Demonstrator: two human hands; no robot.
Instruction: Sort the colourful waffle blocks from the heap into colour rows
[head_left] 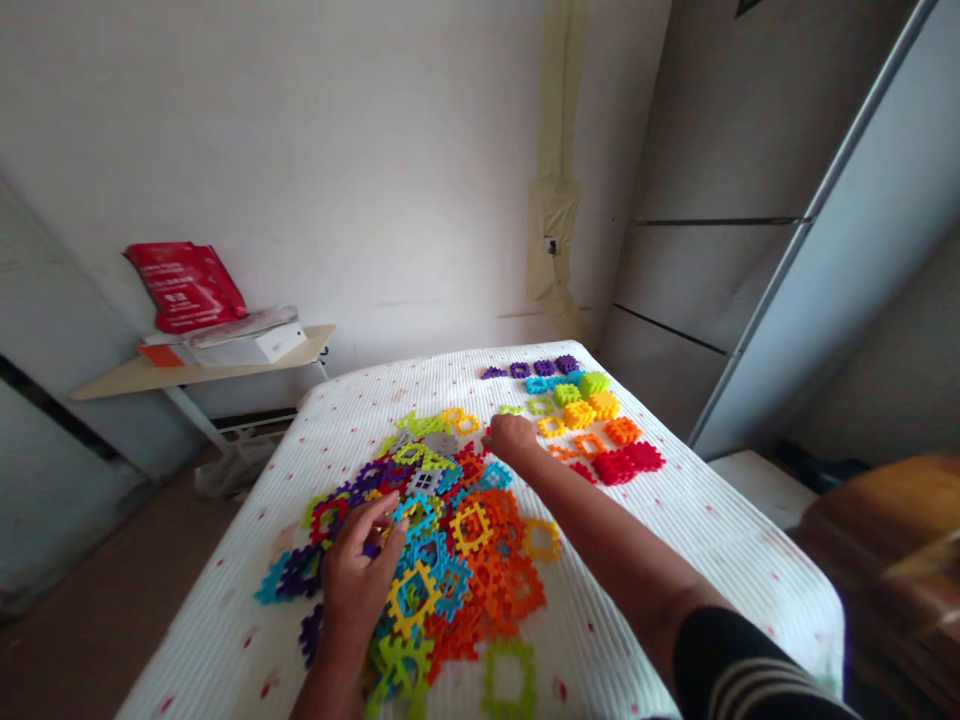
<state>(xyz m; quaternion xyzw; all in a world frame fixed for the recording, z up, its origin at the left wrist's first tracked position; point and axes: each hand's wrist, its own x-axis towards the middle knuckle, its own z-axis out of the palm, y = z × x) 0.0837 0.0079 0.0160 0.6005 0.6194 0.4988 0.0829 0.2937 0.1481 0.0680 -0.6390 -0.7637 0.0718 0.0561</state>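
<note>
Lying heaped, the loose notched plastic pieces (431,548) spread mostly rightward from the left hand (361,560), whose parted fingers hang over the pile's left side. The right hand (515,437), fingers curled, is at the far right edge, nearer the colour-sorted stacks (579,415); I cannot tell whether it grips anything. White cloth (705,550) lies beneath.

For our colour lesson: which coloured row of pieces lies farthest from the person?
The purple row: it alone lies beyond the blue row, toward the wall.
</note>
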